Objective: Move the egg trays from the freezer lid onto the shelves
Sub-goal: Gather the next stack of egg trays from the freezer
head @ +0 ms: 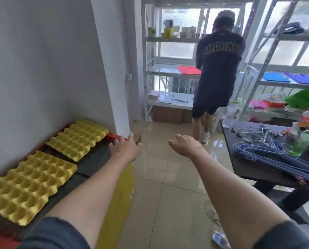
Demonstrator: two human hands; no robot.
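Two yellow egg trays lie flat on the dark freezer lid [94,159] at the left wall: the near tray [29,186] and the far tray [78,139]. My left hand [125,146] hovers open by the lid's far right corner, just right of the far tray and holding nothing. Over the tiled floor my right hand [186,144] is stretched forward, fingers apart and empty. White metal shelves [168,72] stand at the back of the room by the window.
A person in dark clothes [220,69] stands at the back shelves, facing away. At right, a dark table [257,168] carries blue wire hangers [275,157] and bottles. More shelves [293,83] at right hold coloured bags. A cardboard box [166,114] sits under the shelves.
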